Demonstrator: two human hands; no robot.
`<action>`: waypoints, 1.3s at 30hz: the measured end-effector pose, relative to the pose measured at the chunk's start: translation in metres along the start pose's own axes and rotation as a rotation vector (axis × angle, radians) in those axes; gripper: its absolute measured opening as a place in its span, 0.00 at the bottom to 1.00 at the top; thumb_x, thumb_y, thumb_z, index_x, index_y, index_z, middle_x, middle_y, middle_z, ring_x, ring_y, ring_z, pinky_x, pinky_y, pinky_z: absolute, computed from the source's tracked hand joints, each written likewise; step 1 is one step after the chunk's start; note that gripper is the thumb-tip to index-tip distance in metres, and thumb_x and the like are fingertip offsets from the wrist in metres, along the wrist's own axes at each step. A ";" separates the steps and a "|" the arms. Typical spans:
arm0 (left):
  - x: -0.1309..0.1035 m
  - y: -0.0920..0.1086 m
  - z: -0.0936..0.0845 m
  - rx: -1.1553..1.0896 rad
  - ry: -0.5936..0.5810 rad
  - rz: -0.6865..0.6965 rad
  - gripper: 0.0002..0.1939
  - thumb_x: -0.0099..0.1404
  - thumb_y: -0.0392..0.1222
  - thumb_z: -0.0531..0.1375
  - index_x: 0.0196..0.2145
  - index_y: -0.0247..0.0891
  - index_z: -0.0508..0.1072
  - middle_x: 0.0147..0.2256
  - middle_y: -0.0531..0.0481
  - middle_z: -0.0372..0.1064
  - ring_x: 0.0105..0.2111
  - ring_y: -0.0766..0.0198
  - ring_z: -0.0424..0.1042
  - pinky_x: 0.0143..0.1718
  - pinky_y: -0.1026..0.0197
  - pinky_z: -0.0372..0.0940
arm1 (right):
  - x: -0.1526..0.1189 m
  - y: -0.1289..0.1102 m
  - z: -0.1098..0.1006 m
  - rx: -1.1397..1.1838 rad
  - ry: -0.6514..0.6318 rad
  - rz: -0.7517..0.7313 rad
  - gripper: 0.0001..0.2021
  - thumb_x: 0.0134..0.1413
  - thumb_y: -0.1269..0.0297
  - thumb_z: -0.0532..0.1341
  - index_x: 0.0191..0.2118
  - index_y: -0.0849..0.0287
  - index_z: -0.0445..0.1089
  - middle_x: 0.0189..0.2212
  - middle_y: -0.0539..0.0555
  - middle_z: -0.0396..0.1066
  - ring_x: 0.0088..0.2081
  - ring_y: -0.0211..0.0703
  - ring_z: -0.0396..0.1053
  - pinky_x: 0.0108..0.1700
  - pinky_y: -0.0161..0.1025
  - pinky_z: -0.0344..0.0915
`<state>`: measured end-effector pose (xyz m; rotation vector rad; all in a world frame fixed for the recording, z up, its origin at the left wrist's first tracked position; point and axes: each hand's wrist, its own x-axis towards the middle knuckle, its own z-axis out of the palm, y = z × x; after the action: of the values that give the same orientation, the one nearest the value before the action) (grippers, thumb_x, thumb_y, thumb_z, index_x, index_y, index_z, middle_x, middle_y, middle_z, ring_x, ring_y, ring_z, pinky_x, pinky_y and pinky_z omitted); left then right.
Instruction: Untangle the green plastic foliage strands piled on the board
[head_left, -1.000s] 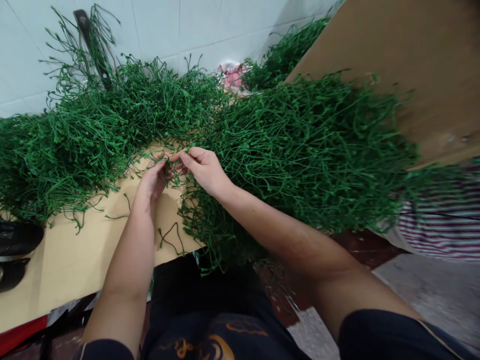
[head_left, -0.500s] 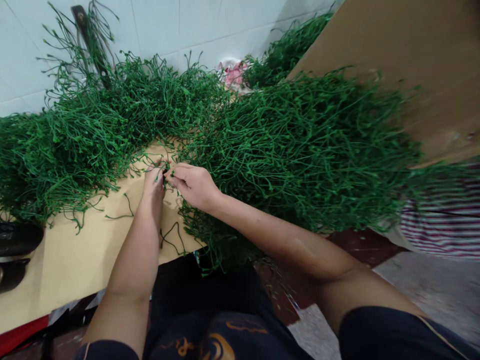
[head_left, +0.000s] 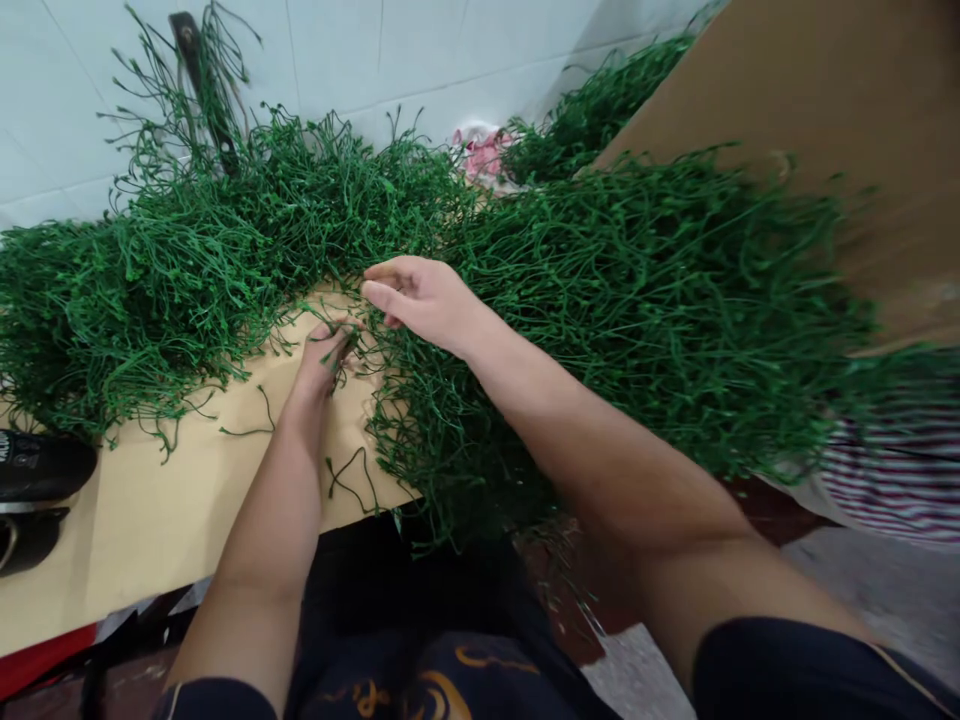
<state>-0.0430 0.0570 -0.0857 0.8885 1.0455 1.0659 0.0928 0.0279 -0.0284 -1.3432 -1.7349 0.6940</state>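
My left hand (head_left: 327, 352) is closed around a few thin green stems tipped with small buds, which look like flowering chives, just above the tan board (head_left: 180, 500). My right hand (head_left: 424, 300) is up and to the right of it, thumb and fingers apart, with nothing visible in them. Its fingertips are near the edge of a big heap of flowering chives (head_left: 600, 300), whose stems lie mostly sideways. A second heap (head_left: 202, 250) spreads along the wall to the left. Loose stems (head_left: 351, 480) lie on the board near my left forearm.
At the left edge are black objects (head_left: 45, 468), one with pale lettering. A dark strip with holes (head_left: 202, 90) stands against the tiled wall (head_left: 330, 60). Pink-and-white material (head_left: 484, 155) sits at the back. A brown panel (head_left: 810, 120) leans at right, above striped cloth (head_left: 892, 460).
My right hand has left my left hand and moved up and right, its fingers parting. My left hand still holds stems. The view has shifted slightly.
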 end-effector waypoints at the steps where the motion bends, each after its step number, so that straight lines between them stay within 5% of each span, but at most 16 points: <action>1: -0.001 0.000 0.003 0.015 -0.022 0.016 0.05 0.55 0.33 0.61 0.24 0.33 0.69 0.16 0.59 0.59 0.15 0.77 0.54 0.17 0.71 0.50 | 0.008 0.004 0.000 -0.043 0.005 0.063 0.18 0.49 0.58 0.62 0.45 0.64 0.71 0.37 0.56 0.73 0.33 0.37 0.68 0.38 0.37 0.65; 6: -0.002 -0.005 0.010 0.080 -0.039 0.083 0.05 0.52 0.35 0.65 0.25 0.35 0.71 0.16 0.57 0.63 0.20 0.71 0.63 0.22 0.69 0.58 | 0.020 0.013 0.013 -0.236 -0.171 0.021 0.06 0.50 0.69 0.60 0.28 0.65 0.73 0.25 0.52 0.68 0.29 0.37 0.63 0.36 0.36 0.58; 10: 0.001 -0.006 0.008 0.124 -0.089 0.115 0.06 0.56 0.33 0.62 0.22 0.34 0.72 0.15 0.56 0.62 0.20 0.72 0.62 0.25 0.69 0.58 | 0.014 0.010 0.013 -0.014 -0.062 0.083 0.13 0.56 0.66 0.55 0.23 0.63 0.70 0.16 0.47 0.58 0.22 0.33 0.57 0.28 0.34 0.54; 14: 0.003 -0.004 0.007 0.269 -0.124 0.113 0.08 0.57 0.31 0.59 0.21 0.32 0.72 0.16 0.56 0.62 0.21 0.72 0.59 0.26 0.68 0.56 | 0.009 0.008 0.007 0.201 -0.042 0.131 0.19 0.59 0.60 0.53 0.20 0.61 0.67 0.15 0.47 0.58 0.20 0.31 0.53 0.27 0.34 0.53; 18: 0.005 -0.010 0.004 0.448 -0.017 0.252 0.11 0.57 0.30 0.57 0.18 0.34 0.70 0.18 0.55 0.62 0.23 0.70 0.60 0.29 0.67 0.56 | -0.003 0.005 0.009 0.052 -0.005 0.076 0.19 0.58 0.61 0.55 0.18 0.61 0.65 0.15 0.47 0.54 0.21 0.32 0.51 0.29 0.35 0.53; 21: 0.011 -0.018 0.001 0.511 0.068 0.304 0.10 0.54 0.28 0.57 0.18 0.35 0.68 0.20 0.54 0.63 0.27 0.67 0.63 0.32 0.67 0.57 | -0.019 -0.002 0.008 -0.100 -0.043 -0.085 0.17 0.54 0.63 0.58 0.17 0.61 0.64 0.17 0.50 0.59 0.27 0.36 0.59 0.35 0.37 0.57; 25: 0.022 -0.021 -0.006 0.494 0.168 0.259 0.09 0.55 0.30 0.59 0.20 0.37 0.67 0.21 0.53 0.63 0.28 0.65 0.65 0.32 0.66 0.57 | -0.043 -0.032 -0.015 0.051 -0.034 -0.220 0.22 0.58 0.55 0.54 0.17 0.59 0.64 0.18 0.51 0.64 0.26 0.35 0.62 0.34 0.38 0.60; 29: 0.021 -0.015 -0.011 0.338 0.121 0.212 0.08 0.58 0.31 0.58 0.21 0.37 0.67 0.21 0.55 0.63 0.24 0.69 0.61 0.29 0.69 0.56 | -0.049 -0.066 -0.051 0.198 0.221 -0.366 0.19 0.60 0.56 0.52 0.21 0.57 0.66 0.20 0.49 0.67 0.25 0.32 0.65 0.31 0.35 0.60; 33: 0.008 -0.007 -0.008 0.263 -0.018 0.188 0.07 0.57 0.30 0.59 0.22 0.35 0.68 0.19 0.56 0.63 0.22 0.72 0.59 0.26 0.70 0.56 | -0.042 -0.051 -0.083 -0.247 0.371 -0.179 0.16 0.60 0.62 0.53 0.23 0.60 0.67 0.22 0.52 0.69 0.26 0.33 0.66 0.33 0.37 0.62; 36: 0.001 -0.004 -0.004 0.207 -0.023 0.143 0.06 0.56 0.31 0.61 0.24 0.35 0.68 0.18 0.57 0.63 0.20 0.73 0.60 0.26 0.70 0.57 | -0.040 -0.020 -0.103 -0.691 0.577 0.017 0.12 0.56 0.60 0.58 0.38 0.64 0.71 0.37 0.63 0.71 0.42 0.49 0.68 0.45 0.49 0.62; 39: 0.001 -0.003 -0.002 0.169 -0.030 0.135 0.06 0.55 0.31 0.62 0.24 0.35 0.67 0.18 0.57 0.64 0.21 0.73 0.62 0.28 0.69 0.58 | -0.042 -0.005 -0.099 -0.850 0.619 0.034 0.23 0.52 0.54 0.60 0.49 0.67 0.67 0.51 0.71 0.63 0.55 0.62 0.58 0.53 0.57 0.55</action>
<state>-0.0439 0.0573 -0.0888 1.1213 1.0737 1.0839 0.1786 -0.0189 0.0154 -1.8750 -1.5078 -0.5011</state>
